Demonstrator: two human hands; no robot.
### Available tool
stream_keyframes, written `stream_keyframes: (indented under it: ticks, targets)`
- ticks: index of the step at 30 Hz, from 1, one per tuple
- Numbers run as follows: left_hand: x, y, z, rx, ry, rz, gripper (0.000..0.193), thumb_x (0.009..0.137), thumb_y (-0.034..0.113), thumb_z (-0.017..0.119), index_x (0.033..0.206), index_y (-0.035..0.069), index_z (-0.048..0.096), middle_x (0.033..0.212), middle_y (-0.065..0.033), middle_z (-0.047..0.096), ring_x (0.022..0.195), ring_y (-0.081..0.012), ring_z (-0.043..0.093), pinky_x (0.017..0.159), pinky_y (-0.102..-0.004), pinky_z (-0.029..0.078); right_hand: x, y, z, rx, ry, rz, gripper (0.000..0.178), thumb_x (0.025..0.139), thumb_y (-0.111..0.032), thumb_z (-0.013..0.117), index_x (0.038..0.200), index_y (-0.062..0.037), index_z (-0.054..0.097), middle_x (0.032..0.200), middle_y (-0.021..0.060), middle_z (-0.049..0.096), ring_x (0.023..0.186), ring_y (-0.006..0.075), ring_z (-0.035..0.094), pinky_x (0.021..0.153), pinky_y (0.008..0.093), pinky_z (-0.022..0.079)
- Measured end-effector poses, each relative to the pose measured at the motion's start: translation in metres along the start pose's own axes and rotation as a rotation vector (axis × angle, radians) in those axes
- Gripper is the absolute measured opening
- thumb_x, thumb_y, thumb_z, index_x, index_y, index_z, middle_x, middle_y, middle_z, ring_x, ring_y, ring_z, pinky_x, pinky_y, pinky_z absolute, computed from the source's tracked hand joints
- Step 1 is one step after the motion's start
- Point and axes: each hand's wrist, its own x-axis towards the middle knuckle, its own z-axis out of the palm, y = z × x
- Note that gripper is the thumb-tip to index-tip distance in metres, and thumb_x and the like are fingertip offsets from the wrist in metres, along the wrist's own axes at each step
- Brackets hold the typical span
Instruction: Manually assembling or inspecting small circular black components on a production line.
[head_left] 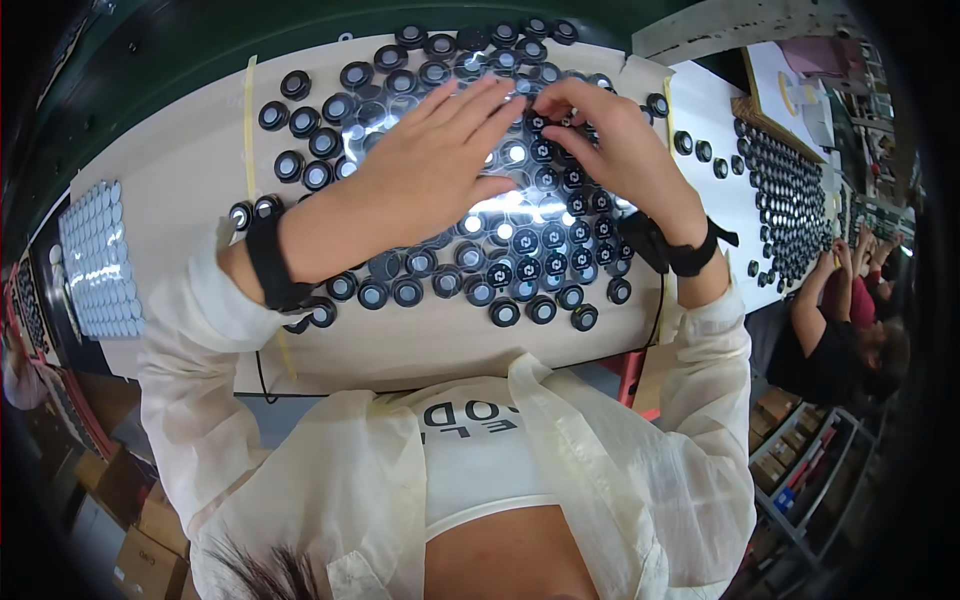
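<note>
My left hand (pixel 440 150) lies flat, palm down and fingers stretched, on a shiny clear plastic sheet (pixel 535 208). The sheet covers many round black caps with pale centres, such as the cap (pixel 357 75) beyond its edge. Toward the sheet's right side, several discs show a white mark, like the black disc (pixel 553 237). Over the upper part of these marked discs, my right hand (pixel 625 145) is bent, its thumb and forefinger curled in close together at a disc. Whatever sits between those fingertips is too small to make out. Both wrists wear black bands.
Yellow tape strips (pixel 250 130) cross the beige table cover (pixel 180 200). At the left lies a block of pale round discs (pixel 100 260). More black caps (pixel 785 200) crowd a white surface at the right, near another person (pixel 840 320). Cardboard boxes (pixel 150 560) stand below left.
</note>
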Motion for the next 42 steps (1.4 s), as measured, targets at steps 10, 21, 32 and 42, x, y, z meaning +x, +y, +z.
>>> stream_keyframes:
  ticks: [10,21,32,42]
  targets:
    - [-0.011,-0.018,0.007,-0.007,-0.116,0.006,0.083,0.085,0.041,0.069,0.151,0.007,0.034,0.156,-0.0114,0.036,0.145,-0.0245,0.031,0.12,-0.0419,0.026,0.036,0.002,-0.001,-0.019,-0.255,0.096,0.012,0.073,0.006,0.074,0.083,0.0014,0.068,0.077,0.0137,0.071,0.073,0.022,0.072,0.068,0.0301,0.056]
    - [-0.015,-0.007,0.005,0.043,-0.132,-0.009,0.083,0.082,0.042,0.07,0.15,0.007,0.036,0.155,-0.0083,0.039,0.144,-0.0225,0.034,0.118,-0.0407,0.03,0.039,-0.005,-0.002,-0.157,-0.366,0.021,0.012,0.072,0.005,0.072,0.08,0.0009,0.064,0.072,0.014,0.067,0.071,0.0285,0.068,0.066,0.0351,0.053]
    - [0.007,-0.016,-0.02,-0.212,-0.066,-0.015,0.055,0.083,0.018,0.073,0.133,0.008,0.053,0.136,-0.0109,0.054,0.125,-0.0291,0.052,0.103,-0.0405,0.044,-0.019,-0.072,-0.04,0.137,-0.103,0.203,0.014,0.076,0.006,0.07,0.086,-0.0023,0.066,0.087,0.0104,0.068,0.081,0.0229,0.065,0.081,0.031,0.049]
    - [0.046,-0.113,-0.04,-0.177,-0.083,-0.25,0.029,0.079,0.005,0.071,0.107,0.006,0.065,0.1,-0.0089,0.063,0.093,-0.0238,0.063,0.081,-0.0347,0.052,-0.04,-0.059,0.002,1.004,0.323,0.25,0.018,0.086,0.006,0.07,0.1,0.002,0.059,0.097,0.0056,0.062,0.091,0.0128,0.06,0.083,0.0251,0.048]
